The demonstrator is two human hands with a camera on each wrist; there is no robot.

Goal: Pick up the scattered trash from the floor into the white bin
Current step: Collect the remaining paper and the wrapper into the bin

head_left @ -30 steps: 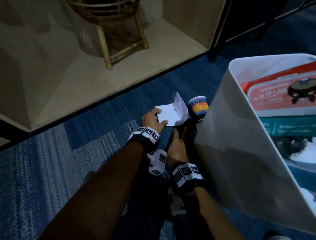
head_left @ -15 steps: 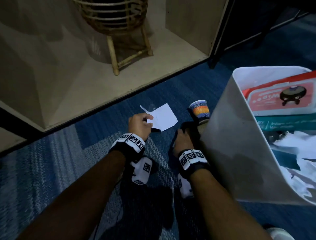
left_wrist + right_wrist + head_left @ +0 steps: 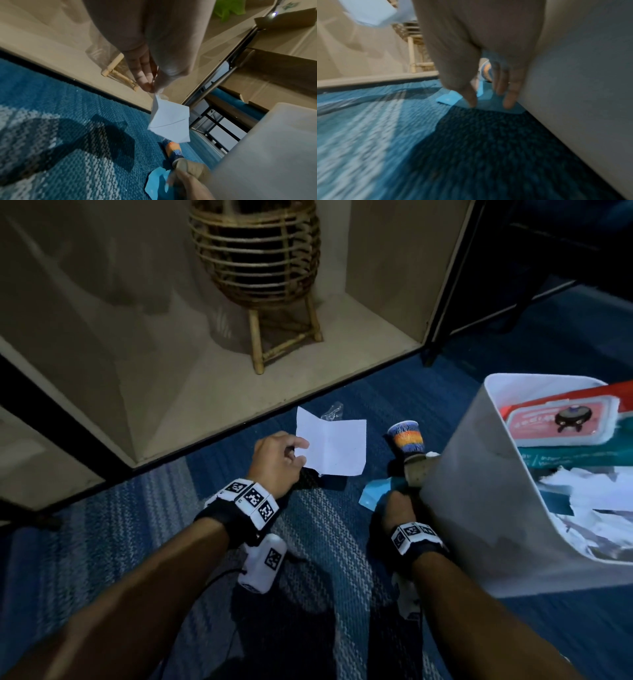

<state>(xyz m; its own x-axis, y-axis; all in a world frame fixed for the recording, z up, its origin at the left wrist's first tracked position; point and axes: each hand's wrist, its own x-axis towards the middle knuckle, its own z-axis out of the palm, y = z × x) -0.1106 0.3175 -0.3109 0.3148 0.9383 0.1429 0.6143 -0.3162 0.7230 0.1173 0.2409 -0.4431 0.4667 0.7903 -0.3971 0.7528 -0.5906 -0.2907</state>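
white paper (image 3: 334, 446), creased down the middle, hangs off the blue carpet (image 3: 137, 529) in the pinch of the left hand (image 3: 277, 462), thumb and fingertips (image 3: 145, 82) clamped on one corner so the sheet dangles clear of the floor, ready, it seems, to be swung across to the bin. just beyond it a scrap of clear plastic (image 3: 331, 411) lies by the edge of a pale cabinet that shelters a wicker stand (image 3: 255, 258). further right, the right hand (image 3: 394, 508) reaches down with fingers (image 3: 509, 100) spread apart and nearly straight, tips on a piece of blue paper (image 3: 375, 496) lying flat against the foot of the bin, apparently working to get under its edge; nothing is gripped yet. a striped paper cup (image 3: 407, 438) lies on its side beside that scrap. at far right the white bin (image 3: 479, 508) stands on the carpet, already holding a wipes packet (image 3: 561, 422) and torn paper.
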